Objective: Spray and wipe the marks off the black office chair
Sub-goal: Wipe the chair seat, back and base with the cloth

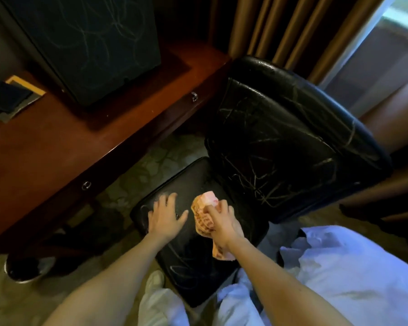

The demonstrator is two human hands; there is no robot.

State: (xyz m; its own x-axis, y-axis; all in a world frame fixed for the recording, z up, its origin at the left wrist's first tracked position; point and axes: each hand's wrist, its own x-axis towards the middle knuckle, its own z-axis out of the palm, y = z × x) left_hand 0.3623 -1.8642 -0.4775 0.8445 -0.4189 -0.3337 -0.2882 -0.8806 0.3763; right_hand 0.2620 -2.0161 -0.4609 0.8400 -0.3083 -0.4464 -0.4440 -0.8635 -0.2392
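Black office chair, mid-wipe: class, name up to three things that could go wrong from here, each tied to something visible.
1. The cloth is bunched in the right hand, so little of it meets the seat; marks may smear rather than lift.
2. The backrest carries many pale scribbles, which could be missed while work centres on the seat.
3. The left hand presses flat on the seat; it may slip or leave prints.
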